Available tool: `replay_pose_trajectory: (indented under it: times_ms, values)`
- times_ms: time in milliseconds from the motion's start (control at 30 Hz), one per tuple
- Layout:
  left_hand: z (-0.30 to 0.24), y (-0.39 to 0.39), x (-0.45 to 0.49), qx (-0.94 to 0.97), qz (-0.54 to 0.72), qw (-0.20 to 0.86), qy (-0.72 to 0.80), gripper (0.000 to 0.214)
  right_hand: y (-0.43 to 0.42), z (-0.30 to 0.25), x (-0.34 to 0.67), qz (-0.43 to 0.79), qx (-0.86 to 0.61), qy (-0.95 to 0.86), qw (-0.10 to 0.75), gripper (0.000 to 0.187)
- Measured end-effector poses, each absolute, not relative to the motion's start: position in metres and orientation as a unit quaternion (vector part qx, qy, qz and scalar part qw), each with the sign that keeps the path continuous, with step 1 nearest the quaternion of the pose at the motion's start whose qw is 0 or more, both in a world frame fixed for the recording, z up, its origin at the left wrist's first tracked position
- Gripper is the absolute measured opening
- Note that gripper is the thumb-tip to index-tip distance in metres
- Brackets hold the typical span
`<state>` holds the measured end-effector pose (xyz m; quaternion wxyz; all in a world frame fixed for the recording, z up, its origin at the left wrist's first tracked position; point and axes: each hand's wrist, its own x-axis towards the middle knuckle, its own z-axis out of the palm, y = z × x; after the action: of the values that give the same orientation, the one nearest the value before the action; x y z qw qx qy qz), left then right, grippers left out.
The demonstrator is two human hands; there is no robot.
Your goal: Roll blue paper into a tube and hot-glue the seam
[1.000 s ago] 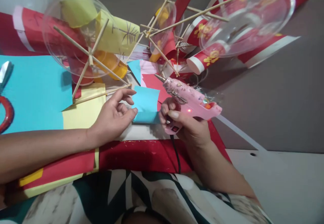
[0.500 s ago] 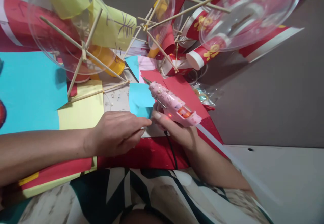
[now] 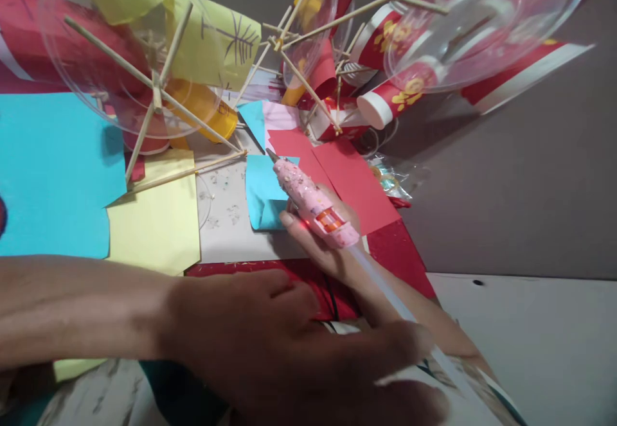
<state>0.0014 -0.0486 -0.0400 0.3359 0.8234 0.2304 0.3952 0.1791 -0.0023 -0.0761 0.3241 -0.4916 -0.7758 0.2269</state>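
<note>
My right hand (image 3: 321,239) is closed round a pink glue gun (image 3: 311,201), its metal nozzle pointing up and left. A long translucent glue stick (image 3: 380,278) sticks out of the gun's back end, sloping down to the right. My left hand (image 3: 289,349) is close to the camera and somewhat blurred, its fingers stretched out and apart. One fingertip overlaps the glue stick in view; whether it touches I cannot tell. Beyond the gun nozzle lies a folded light-blue paper piece (image 3: 265,188) on the work surface, beside red paper (image 3: 357,182).
Stick frames with clear plastic discs (image 3: 130,114) stand at the back left and right. Red paper cups (image 3: 390,105) hang at the right. Blue sheet (image 3: 53,175) and yellow paper (image 3: 159,227) lie left. A small plastic packet (image 3: 393,178) lies near the wall.
My left hand has moved from beside the gun's grip down and right, towards the glue stick, its fingers opening out. The glue gun has shifted slightly left and turned more steeply.
</note>
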Motion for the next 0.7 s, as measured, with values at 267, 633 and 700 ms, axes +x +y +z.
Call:
replay_pose_trajectory:
  times_ms: [267, 633, 700]
  values:
    - [-0.052, -0.050, 0.034, 0.938, 0.334, -0.042, 0.079, 0.038, -0.004, -0.083, 0.179, 0.207, -0.495, -0.781, 0.319, 0.023]
    - [-0.067, -0.043, 0.040, 0.919, 0.381, -0.059, 0.088, 0.033, -0.006, -0.086, 0.178, 0.220, -0.511, -0.763, 0.330, 0.025]
    - [-0.061, -0.035, 0.036, 0.923, 0.373, -0.073, 0.056, 0.034, -0.005, -0.087, 0.178, 0.242, -0.512, -0.752, 0.338, 0.028]
